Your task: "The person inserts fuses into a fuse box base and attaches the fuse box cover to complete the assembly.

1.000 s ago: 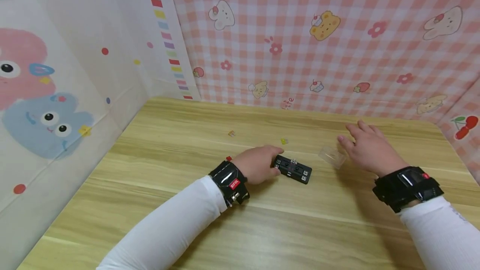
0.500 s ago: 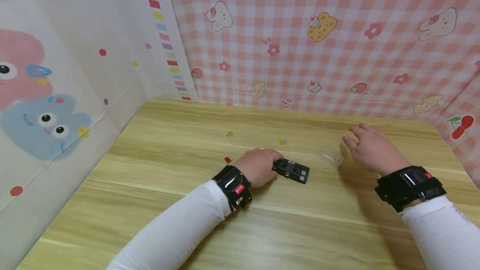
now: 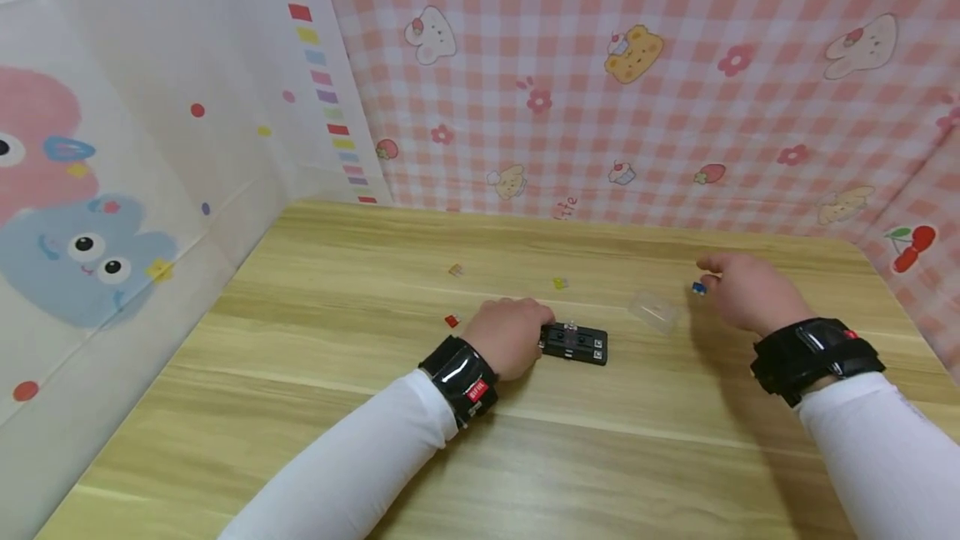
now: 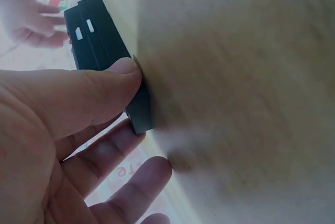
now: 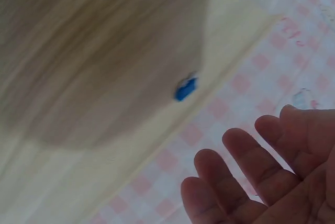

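Screened-off table nook: wood-grain tabletop [image 3: 600, 457], white cartoon sheet [image 3: 240, 40] at left (pink gingham cloth [image 3: 675, 119] behind).

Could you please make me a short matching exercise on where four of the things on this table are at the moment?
Column one
1. black block
2. clear plastic piece
3. blue piece
4. red piece

Column two
A. farthest right of the four in the head view, near the right hand but not in its grip
B. to the left of the left hand in the head view
C. between the black block and the blue piece in the head view
D. pinched at one end by the left hand

Right pairs: 1-D, 2-C, 3-A, 4-B
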Tool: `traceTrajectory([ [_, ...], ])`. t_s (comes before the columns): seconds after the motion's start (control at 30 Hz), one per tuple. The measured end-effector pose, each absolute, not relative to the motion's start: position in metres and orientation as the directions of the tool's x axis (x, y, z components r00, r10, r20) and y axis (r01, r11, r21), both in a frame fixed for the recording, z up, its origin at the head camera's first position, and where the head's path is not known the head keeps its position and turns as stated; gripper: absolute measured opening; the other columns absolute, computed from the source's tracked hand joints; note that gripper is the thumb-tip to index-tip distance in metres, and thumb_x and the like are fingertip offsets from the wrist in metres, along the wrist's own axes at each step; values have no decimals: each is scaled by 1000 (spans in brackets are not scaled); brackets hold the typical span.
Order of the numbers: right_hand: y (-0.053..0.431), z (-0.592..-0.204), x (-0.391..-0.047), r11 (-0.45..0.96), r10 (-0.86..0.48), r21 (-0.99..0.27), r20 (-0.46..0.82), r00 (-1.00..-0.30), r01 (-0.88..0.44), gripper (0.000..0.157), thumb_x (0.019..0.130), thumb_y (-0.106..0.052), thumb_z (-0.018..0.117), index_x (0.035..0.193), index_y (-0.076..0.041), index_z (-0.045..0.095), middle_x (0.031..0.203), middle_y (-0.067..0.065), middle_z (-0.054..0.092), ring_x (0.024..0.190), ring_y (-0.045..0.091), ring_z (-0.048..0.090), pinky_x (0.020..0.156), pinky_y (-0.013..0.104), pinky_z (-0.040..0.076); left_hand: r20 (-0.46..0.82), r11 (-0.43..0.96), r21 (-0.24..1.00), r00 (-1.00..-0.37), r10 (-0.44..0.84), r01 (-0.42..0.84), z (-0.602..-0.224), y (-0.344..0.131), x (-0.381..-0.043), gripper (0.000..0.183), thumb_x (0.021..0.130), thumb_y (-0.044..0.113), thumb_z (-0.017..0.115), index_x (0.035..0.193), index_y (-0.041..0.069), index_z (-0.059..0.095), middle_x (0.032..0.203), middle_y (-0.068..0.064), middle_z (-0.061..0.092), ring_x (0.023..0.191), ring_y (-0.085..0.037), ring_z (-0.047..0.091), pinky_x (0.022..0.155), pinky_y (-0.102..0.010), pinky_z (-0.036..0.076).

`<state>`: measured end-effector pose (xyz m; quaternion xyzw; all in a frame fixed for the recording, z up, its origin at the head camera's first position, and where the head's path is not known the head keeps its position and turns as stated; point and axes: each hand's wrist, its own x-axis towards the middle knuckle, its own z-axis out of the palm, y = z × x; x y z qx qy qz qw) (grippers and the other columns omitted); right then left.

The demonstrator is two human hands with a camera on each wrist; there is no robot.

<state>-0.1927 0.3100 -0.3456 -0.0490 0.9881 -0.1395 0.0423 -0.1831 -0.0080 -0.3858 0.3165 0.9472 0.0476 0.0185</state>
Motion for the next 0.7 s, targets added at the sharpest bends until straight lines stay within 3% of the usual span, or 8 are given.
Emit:
traceTrajectory([
  [0.2, 327, -359, -204, 966, -100, -249, -94, -991, -74, 35, 94, -17, 51, 121, 5, 56, 117, 30, 55, 96, 37, 53, 77, 54, 46, -16, 803, 152, -811, 585, 577, -387, -12, -182, 43, 78, 26, 74, 119, 20, 62, 118, 4, 62, 102, -17, 54, 91, -37, 44],
  [0.43, 341, -371, -219, 973, -99, -221, -134, -986, -68, 36, 93, -21, 53, 117, 6, 59, 116, 32, 55, 99, 42, 52, 83, 58, 44, -11, 802, 208, -819, 574, 560, -392, -15, -183, 44, 76, 28, 76, 118, 21, 63, 117, 3, 62, 100, -18, 53, 89, -38, 44],
  [0.7, 339, -372, -226, 975, -124, -204, -157, -980, -91, 37, 88, -23, 61, 113, 4, 63, 116, 29, 57, 103, 45, 49, 86, 61, 41, -27, 797, 171, -806, 592, 580, -394, -17, -185, 51, 79, 34, 74, 126, 19, 59, 123, 2, 58, 108, -18, 50, 93, -38, 41],
])
